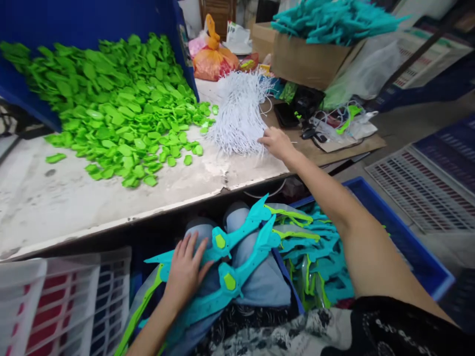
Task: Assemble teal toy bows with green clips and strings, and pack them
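Note:
Two teal plastic toy bows point(256, 249) with lime-green centre pieces and green-edged limbs lie across my lap. My left hand point(185, 272) rests on the upper one near its left end, fingers stretched out and lying flat. My right hand point(276, 143) reaches over the table to the right edge of a thick bundle of white strings point(237, 113). Its fingertips are pinched together at the strings, and a thin end seems to stick out beside the hand. How many strings lie between the fingers is hidden.
A large heap of green plastic pieces point(126, 109) spills from a blue bin point(85, 20) onto the table point(55, 202). A cardboard box point(297, 59) of teal parts stands at the back. A blue crate point(419, 277) of bows is at my right, white baskets point(70, 296) at my left.

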`<act>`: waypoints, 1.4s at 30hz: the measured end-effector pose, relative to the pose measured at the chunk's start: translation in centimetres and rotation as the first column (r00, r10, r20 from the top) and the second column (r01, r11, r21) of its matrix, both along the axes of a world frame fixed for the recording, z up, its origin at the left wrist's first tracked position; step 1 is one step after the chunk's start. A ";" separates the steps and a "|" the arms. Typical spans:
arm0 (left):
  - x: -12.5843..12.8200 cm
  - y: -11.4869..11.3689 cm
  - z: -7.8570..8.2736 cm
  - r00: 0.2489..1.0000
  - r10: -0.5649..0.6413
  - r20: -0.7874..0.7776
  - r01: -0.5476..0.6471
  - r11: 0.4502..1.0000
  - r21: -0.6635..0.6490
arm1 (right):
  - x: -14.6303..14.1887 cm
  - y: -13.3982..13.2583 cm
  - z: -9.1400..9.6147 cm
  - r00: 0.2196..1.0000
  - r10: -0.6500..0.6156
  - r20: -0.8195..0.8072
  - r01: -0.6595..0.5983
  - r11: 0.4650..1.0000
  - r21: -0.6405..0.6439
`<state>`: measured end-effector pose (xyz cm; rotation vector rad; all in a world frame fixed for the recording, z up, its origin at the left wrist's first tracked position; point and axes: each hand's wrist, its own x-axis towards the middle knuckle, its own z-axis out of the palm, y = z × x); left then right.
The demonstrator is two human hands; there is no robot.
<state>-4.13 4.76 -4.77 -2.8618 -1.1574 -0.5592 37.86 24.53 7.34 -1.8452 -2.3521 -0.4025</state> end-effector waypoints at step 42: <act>28.5 -10.3 -2.9 0.902 0.400 0.160 0.270 -0.235 -0.934 | 2.2 -41.3 -12.9 -0.212 -0.428 -0.879 0.587 0.663 -0.464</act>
